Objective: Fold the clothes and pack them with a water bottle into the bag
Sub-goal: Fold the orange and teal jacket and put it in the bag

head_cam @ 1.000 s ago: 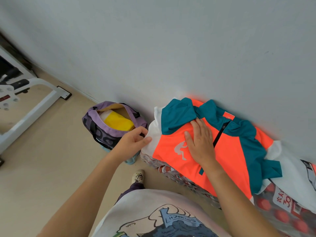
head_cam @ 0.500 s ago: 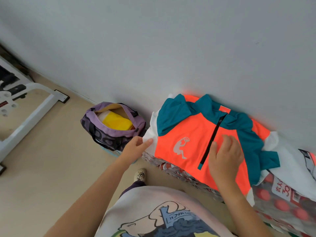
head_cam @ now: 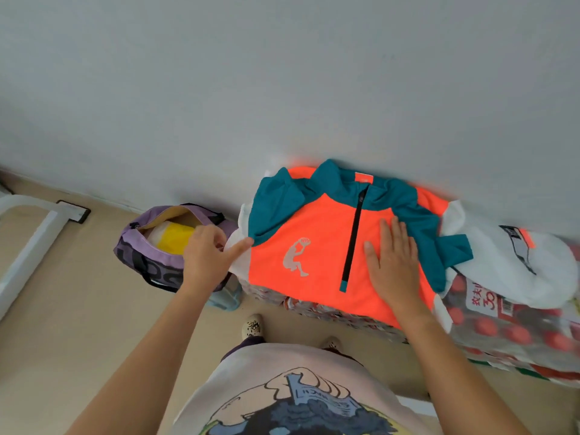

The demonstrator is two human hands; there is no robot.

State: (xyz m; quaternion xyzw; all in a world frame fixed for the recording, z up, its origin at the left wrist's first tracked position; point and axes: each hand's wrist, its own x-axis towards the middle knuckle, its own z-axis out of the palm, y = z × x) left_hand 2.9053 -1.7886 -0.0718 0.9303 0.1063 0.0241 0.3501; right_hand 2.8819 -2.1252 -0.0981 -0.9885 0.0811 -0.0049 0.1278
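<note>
The left hand (head_cam: pixel 205 262) pinches the jacket (head_cam: pixel 314 246) at its left edge, nearest the bag (head_cam: pixel 147 255), while the right hand (head_cam: pixel 392 265) lies flat, fingers straight, beside the zip.

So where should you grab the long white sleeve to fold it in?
Probably at its loose far end: the white sleeve trails off to the right, past the flat right hand. Come from the right and pinch the cuff end, then swing it over the orange jacket.

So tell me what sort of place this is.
Probably a home gym or storage corner: a white metal equipment frame on the beige floor, shrink-wrapped bottled-drink packs stacked against a bare grey wall.
</note>
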